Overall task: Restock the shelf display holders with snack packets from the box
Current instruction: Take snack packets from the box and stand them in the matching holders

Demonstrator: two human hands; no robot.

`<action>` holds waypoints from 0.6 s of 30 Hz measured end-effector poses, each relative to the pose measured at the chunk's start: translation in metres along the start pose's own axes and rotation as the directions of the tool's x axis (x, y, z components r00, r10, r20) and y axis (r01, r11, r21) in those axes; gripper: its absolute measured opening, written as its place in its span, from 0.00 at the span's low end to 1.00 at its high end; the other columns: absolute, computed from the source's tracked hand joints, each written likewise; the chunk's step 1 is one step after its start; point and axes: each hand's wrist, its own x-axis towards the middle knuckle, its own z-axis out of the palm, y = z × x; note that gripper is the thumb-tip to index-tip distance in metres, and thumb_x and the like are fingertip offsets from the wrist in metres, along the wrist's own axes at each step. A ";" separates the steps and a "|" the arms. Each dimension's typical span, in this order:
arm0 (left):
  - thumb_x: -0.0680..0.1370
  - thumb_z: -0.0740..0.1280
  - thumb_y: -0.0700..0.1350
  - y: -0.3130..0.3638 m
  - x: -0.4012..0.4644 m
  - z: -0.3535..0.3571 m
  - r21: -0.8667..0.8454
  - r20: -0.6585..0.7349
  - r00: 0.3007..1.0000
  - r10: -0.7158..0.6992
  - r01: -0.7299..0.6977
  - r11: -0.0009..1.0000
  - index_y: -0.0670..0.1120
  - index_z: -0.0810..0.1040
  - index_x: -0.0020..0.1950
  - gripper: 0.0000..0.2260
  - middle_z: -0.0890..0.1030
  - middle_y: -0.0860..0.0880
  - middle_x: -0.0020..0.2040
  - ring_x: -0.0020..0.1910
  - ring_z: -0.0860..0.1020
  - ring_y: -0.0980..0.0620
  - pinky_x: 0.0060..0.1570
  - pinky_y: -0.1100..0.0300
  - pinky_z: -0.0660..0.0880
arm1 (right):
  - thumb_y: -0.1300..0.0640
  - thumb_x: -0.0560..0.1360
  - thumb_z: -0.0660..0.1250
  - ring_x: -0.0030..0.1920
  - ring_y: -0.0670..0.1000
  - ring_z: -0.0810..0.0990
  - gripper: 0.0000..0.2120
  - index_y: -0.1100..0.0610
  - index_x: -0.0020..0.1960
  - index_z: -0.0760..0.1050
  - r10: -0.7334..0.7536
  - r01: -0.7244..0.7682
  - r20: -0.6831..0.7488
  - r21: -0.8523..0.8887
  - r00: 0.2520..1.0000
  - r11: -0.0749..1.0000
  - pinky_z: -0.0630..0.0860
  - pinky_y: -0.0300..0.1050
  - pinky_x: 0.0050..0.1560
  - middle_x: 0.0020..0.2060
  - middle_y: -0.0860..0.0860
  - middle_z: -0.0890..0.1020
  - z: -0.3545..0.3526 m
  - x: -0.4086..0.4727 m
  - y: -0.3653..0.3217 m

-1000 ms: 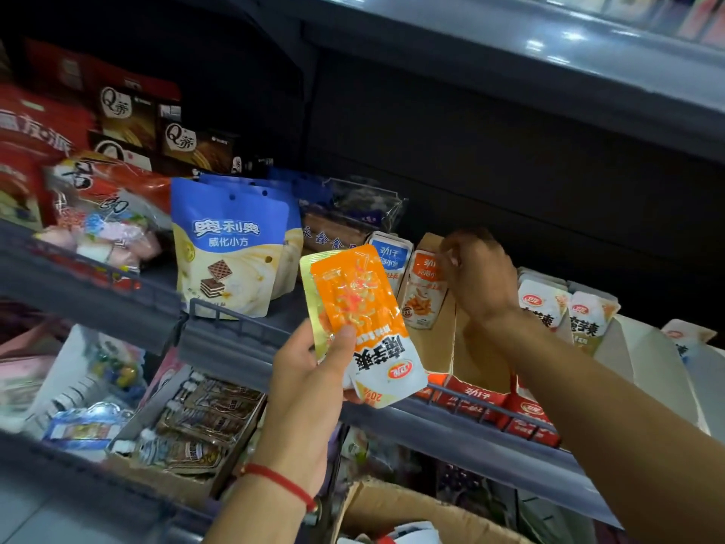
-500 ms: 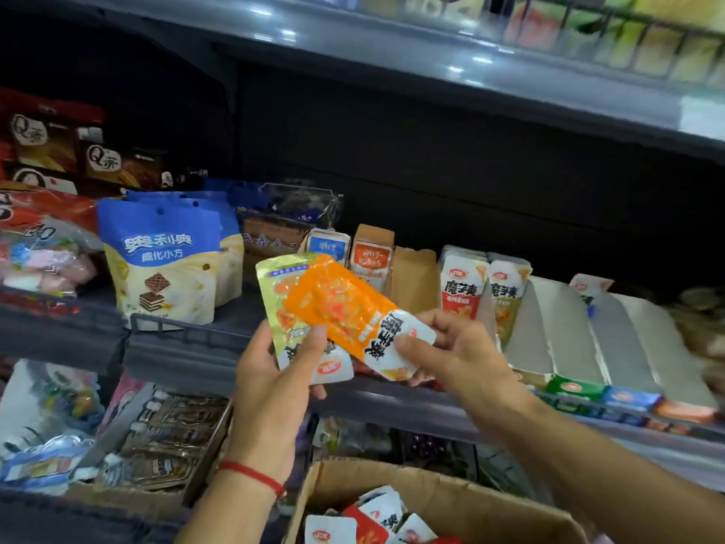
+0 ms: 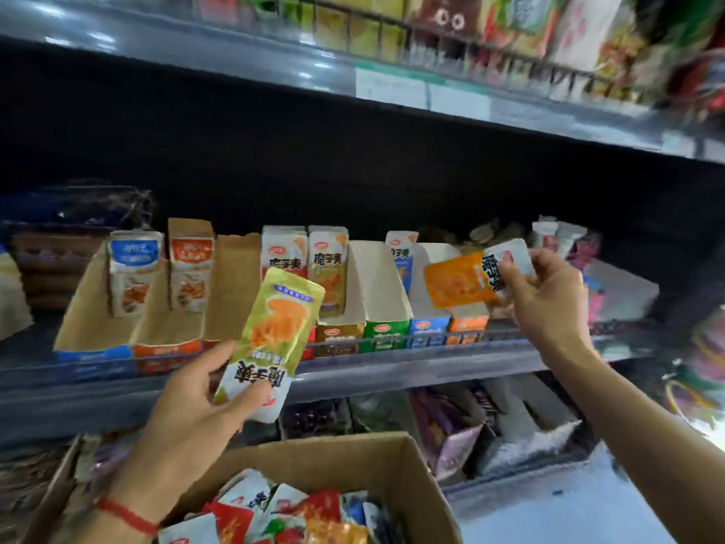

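Head-worn view, close, facing shelf (image 3: 392,367)

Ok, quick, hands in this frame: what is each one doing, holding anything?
Left hand: holding the gold packet by its lower end.
Right hand: pinching the orange packet at its white end, over the shelf holders.

Top-shelf goods (image 3: 549,29) blurred; box (image 3: 353,457) cut off below.
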 end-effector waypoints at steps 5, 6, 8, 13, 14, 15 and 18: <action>0.75 0.75 0.39 0.034 0.017 0.026 0.156 0.096 0.990 0.099 -0.113 0.981 0.54 0.81 0.58 0.15 0.87 0.58 0.44 0.40 0.84 0.62 0.36 0.69 0.77 | 0.46 0.81 0.67 0.39 0.54 0.84 0.09 0.52 0.52 0.78 -0.100 0.094 -0.022 -0.171 0.995 0.981 0.80 0.50 0.38 0.40 0.50 0.84 -0.010 0.064 0.016; 0.75 0.75 0.40 0.040 0.022 0.027 0.187 0.106 0.988 0.110 -0.128 0.974 0.54 0.80 0.59 0.15 0.86 0.60 0.45 0.42 0.84 0.62 0.38 0.66 0.78 | 0.47 0.81 0.67 0.42 0.54 0.83 0.09 0.53 0.52 0.78 -0.118 0.119 0.018 -0.197 0.993 0.973 0.78 0.48 0.39 0.42 0.49 0.83 -0.006 0.073 0.017; 0.75 0.75 0.41 0.046 0.030 0.031 0.208 0.117 0.986 0.119 -0.142 0.968 0.56 0.80 0.59 0.15 0.86 0.62 0.46 0.44 0.84 0.63 0.36 0.64 0.78 | 0.49 0.82 0.67 0.47 0.54 0.82 0.11 0.56 0.57 0.79 -0.148 0.169 0.103 -0.251 0.984 0.953 0.72 0.42 0.38 0.46 0.50 0.83 0.008 0.088 0.017; 0.75 0.75 0.41 0.035 0.044 0.038 0.183 0.087 0.995 0.056 -0.071 0.981 0.56 0.80 0.59 0.16 0.86 0.60 0.42 0.35 0.81 0.63 0.30 0.65 0.74 | 0.55 0.82 0.68 0.62 0.58 0.79 0.15 0.57 0.67 0.76 -0.085 0.203 0.328 -0.345 0.941 0.916 0.72 0.46 0.53 0.63 0.56 0.81 0.056 0.115 0.017; 0.75 0.75 0.42 0.033 0.045 0.038 0.198 0.088 0.995 0.048 -0.065 0.978 0.56 0.80 0.58 0.15 0.86 0.60 0.42 0.35 0.81 0.63 0.31 0.65 0.74 | 0.56 0.82 0.67 0.63 0.58 0.79 0.15 0.55 0.67 0.76 -0.053 0.217 0.390 -0.391 0.919 0.894 0.73 0.47 0.55 0.64 0.56 0.80 0.065 0.121 0.018; 0.75 0.75 0.42 0.032 0.048 0.038 0.208 0.091 0.995 0.044 -0.062 0.976 0.57 0.80 0.56 0.14 0.85 0.61 0.42 0.35 0.81 0.64 0.30 0.65 0.73 | 0.56 0.82 0.67 0.63 0.57 0.79 0.14 0.54 0.67 0.76 -0.026 0.246 0.448 -0.442 0.894 0.863 0.74 0.47 0.57 0.64 0.55 0.80 0.074 0.126 0.018; 0.75 0.75 0.42 0.031 0.052 0.037 0.213 0.106 0.994 0.034 -0.057 0.975 0.59 0.79 0.52 0.13 0.86 0.60 0.41 0.36 0.82 0.62 0.30 0.65 0.74 | 0.55 0.81 0.67 0.61 0.56 0.80 0.13 0.52 0.66 0.77 0.000 0.374 0.574 -0.533 0.819 0.759 0.76 0.49 0.59 0.62 0.53 0.81 0.096 0.140 0.022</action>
